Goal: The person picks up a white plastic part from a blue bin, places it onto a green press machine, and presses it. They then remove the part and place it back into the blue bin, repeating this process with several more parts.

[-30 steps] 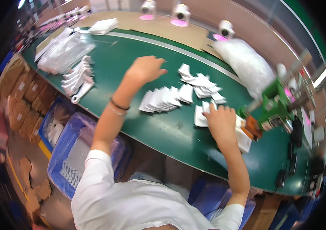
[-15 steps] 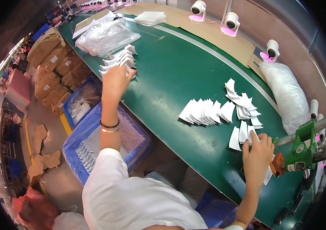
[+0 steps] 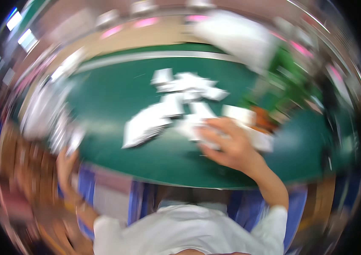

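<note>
The picture is heavily motion-blurred. My right hand (image 3: 228,143) lies with fingers spread on a few white paper pieces (image 3: 197,127) at the near right of the green table (image 3: 117,91). A fanned row of white folded pieces (image 3: 148,123) lies just left of it, and a loose pile of the same pieces (image 3: 184,85) lies behind. My left hand (image 3: 65,163) is at the table's near left edge, right below a smeared stack of white pieces (image 3: 63,129). The blur hides whether it grips any.
A clear plastic bag of white stuff (image 3: 240,36) lies at the far right of the table. A green fixture with an orange part (image 3: 269,114) stands right of my right hand. Blue crates (image 3: 89,187) sit below the table's near edge.
The view has swung sharply and blurred. My left hand has drawn back from the far-left stack toward the near edge. My right hand still rests on the white pieces.
</note>
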`<state>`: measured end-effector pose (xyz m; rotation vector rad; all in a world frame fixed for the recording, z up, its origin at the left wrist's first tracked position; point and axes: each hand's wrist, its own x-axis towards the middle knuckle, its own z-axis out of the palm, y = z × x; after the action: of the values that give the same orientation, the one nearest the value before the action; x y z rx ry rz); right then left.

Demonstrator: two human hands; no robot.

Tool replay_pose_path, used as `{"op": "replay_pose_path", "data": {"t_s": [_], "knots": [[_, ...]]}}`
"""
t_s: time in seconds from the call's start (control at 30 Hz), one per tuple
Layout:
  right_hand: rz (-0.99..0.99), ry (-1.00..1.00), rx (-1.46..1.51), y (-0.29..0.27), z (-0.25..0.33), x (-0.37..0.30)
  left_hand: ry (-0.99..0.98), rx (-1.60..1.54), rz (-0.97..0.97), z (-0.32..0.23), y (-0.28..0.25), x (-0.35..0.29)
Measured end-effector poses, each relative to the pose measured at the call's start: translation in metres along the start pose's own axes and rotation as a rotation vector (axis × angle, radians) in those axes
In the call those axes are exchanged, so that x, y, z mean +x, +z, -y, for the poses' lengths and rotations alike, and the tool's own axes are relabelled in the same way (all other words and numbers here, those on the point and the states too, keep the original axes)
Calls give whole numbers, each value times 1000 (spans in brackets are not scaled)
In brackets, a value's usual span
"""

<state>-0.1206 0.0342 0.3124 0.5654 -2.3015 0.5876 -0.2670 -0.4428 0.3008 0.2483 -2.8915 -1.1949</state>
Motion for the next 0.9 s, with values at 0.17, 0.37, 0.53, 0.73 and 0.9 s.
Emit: {"op": "replay_pose_path", "data": {"t_s": [0.17, 0.37, 0.53, 0.73, 0.9], "knots": [[-329, -157, 84, 2, 1, 9, 395, -391, -58, 33, -14, 57], [-585, -493, -202, -8, 26, 13, 448, -570, 208, -156, 104, -60], [-631, -497, -433, 5, 18, 6, 314, -935, 333, -191, 159, -60], [-446, -438, -351, 23, -8, -8, 663, -440, 610, -180, 190, -56], [-453, -474, -242, 33, -8, -10, 722, -355, 678, -175, 186, -59]]}}
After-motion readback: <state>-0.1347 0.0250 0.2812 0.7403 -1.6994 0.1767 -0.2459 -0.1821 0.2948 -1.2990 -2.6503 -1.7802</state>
